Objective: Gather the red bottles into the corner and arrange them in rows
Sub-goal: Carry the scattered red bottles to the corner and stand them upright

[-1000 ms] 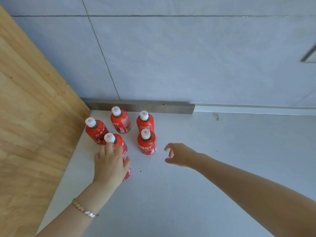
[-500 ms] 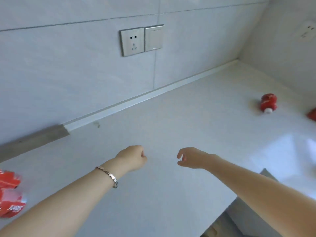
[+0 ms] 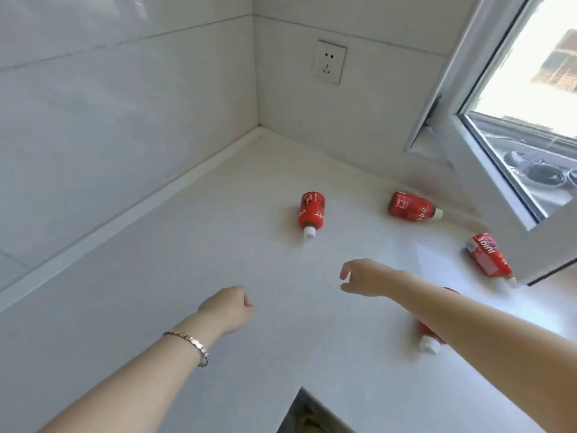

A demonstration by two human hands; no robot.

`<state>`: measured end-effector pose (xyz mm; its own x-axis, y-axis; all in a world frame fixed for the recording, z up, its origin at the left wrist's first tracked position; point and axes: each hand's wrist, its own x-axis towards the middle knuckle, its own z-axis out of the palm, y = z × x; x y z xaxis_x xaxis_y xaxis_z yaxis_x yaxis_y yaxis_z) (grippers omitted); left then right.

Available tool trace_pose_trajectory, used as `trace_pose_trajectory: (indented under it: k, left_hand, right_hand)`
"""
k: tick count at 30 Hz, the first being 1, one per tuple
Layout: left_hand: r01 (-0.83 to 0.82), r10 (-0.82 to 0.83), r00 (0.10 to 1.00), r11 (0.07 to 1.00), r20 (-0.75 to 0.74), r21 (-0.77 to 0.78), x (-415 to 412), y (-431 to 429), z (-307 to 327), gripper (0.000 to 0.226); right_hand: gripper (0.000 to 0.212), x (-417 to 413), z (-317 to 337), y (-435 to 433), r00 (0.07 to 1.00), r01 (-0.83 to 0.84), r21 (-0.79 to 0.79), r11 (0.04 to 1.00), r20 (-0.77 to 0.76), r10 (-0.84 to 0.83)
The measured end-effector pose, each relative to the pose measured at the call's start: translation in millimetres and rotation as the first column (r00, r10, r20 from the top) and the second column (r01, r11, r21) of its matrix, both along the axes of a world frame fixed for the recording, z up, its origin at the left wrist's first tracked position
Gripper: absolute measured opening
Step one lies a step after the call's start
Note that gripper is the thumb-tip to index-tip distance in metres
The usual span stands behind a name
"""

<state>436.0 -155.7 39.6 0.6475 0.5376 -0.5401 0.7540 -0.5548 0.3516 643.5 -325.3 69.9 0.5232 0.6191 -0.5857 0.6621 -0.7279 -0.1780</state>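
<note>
Red plastic bottles with white caps lie on their sides across the white stone bench (image 3: 193, 307), all still ungathered. The centre bottle (image 3: 311, 212) rests just above mid-frame, cap toward the camera. The upper-right bottle (image 3: 412, 208) lies near the back wall, cap pointing right. The window-side bottle (image 3: 488, 256) lies at the right edge of the frame, beside the open white window frame (image 3: 487, 170). The lower-right bottle (image 3: 429, 337) is mostly hidden beneath the right forearm, with only its cap and a strip of red showing.

Both hands hang over the bench and hold nothing. The left hand (image 3: 226, 309), below centre and wearing a silver bracelet (image 3: 190, 342) at the wrist, is loosely curled. The right hand (image 3: 365, 278), right of centre, has its fingers partly spread and bent, as if readying a grasp.

Step in hand, judged: reaching for the next fallen bottle. The centre bottle lies nearest the right hand's fingertips. A side grasp around the body, fingers clear of the cap, should let the bottle be tipped upright as it is lifted. Round bottles on a smooth bench may roll if nudged, so the hand should close from above. The left hand could take the lower-right bottle once the forearm clears it.
</note>
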Motion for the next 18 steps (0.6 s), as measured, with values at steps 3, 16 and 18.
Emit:
trace_pose_trajectory:
  k: [3, 16, 18]
  left_hand:
    - [0.014, -0.014, 1.000, 1.000, 0.004, 0.005, 59.5, -8.3, 3.5, 0.017]
    - [-0.428, 0.446, 0.860, 0.895, 0.249, -0.124, 245.4, -13.9, -55.7, 0.047]
    - [-0.474, 0.505, 0.799, 0.863, 0.327, -0.176, 248.9, -14.0, -63.6, 0.033]
  right_hand:
    - [0.036, 60.8, 2.6, -13.1, 0.999, 0.042, -0.015, 0.999, 0.028, -0.042]
    - [0.036, 166.6, -40.8, -48.6, 0.977, 0.212, -0.003, 0.977, -0.011, -0.212]
    - [0.035, 167.9, -43.7, -53.8, 0.972, 0.234, 0.009, 0.972, -0.023, -0.234]
